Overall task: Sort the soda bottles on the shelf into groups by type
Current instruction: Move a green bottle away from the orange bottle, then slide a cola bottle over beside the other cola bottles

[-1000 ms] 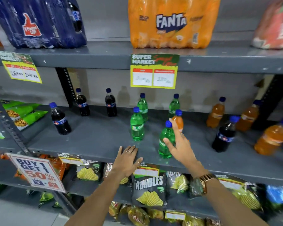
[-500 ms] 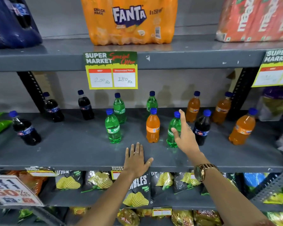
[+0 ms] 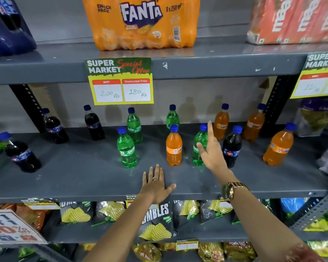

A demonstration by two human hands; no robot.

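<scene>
Soda bottles are standing partly grouped on the grey middle shelf (image 3: 68,176), below the price tag (image 3: 121,81). Left of the tag, three dark cola bottles (image 3: 22,153) are sitting together. Directly beneath it, three green bottles (image 3: 126,148) are clustering. Well right of the tag, three orange bottles (image 3: 278,144) are gathering near the upright.

Remaining out of place, just right of and below the tag: one orange bottle (image 3: 174,146), one green bottle (image 3: 198,146) and one dark bottle (image 3: 232,146) are standing mixed in a row.

Judged roughly two-thirds sorted; these three appear to be outstanding.

Right hand (image 3: 211,151) is reaching open, fingers spread, in front of that green bottle, gripping nothing. Left hand (image 3: 156,184) is resting flat and open on the shelf edge.
</scene>
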